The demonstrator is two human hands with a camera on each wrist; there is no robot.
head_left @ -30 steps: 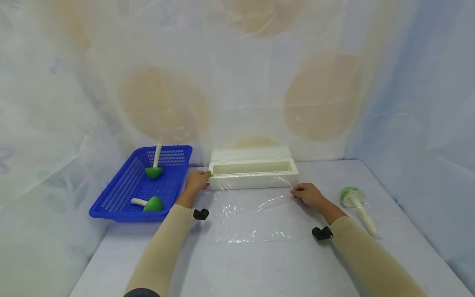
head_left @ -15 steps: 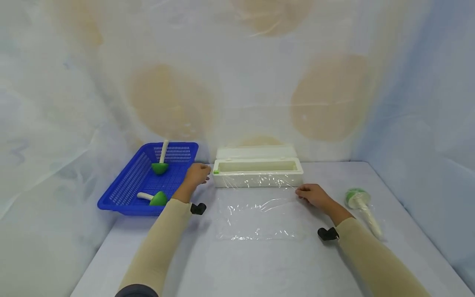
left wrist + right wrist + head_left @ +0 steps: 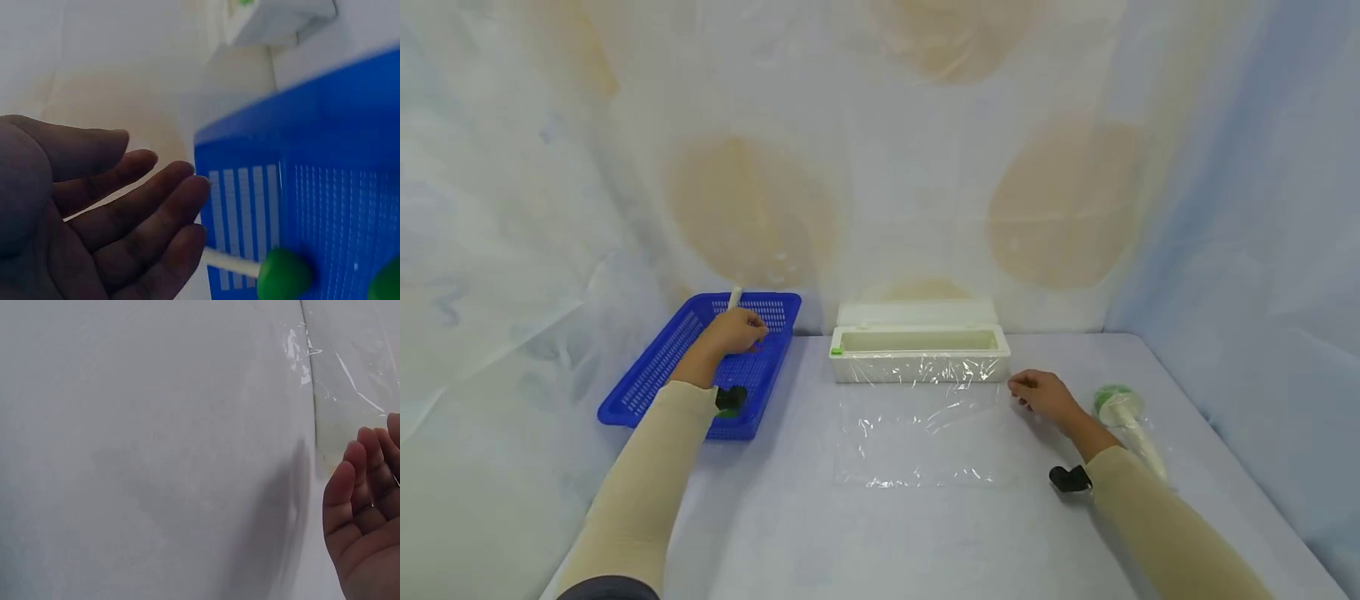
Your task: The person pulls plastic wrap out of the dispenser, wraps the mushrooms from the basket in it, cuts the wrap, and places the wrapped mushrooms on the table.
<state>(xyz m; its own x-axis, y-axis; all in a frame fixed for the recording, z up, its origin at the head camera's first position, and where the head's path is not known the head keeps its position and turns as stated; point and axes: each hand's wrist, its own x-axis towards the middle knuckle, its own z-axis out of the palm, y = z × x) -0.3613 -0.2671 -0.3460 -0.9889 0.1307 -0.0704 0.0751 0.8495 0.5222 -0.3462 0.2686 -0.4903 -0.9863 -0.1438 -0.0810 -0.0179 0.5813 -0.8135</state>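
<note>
In the head view my left hand (image 3: pixel 735 331) is over the blue basket (image 3: pixel 613 410), its fingers loosely bent and holding nothing. The left wrist view shows a mushroom-shaped thing with a green cap (image 3: pixel 284 275) and pale stem beyond the fingertips; another green cap (image 3: pixel 387 281) is cut off by the frame edge. My right hand (image 3: pixel 1047 397) is by the front right corner of the white film box (image 3: pixel 925 369), fingers loosely bent and holding nothing. Clear plastic film (image 3: pixel 921 442) runs from the box onto the table.
The box lid (image 3: pixel 917 313) stands raised at the back. A green slider (image 3: pixel 837 352) sits at the box's left end. A film-wrapped mushroom-shaped thing (image 3: pixel 1123 412) lies right of my right hand. Draped sheets (image 3: pixel 910 183) surround the white table (image 3: pixel 880 542).
My left hand has left the box's left end and moved left over the basket. My right hand has let go of the film and shifted slightly right. The film remains spread out.
</note>
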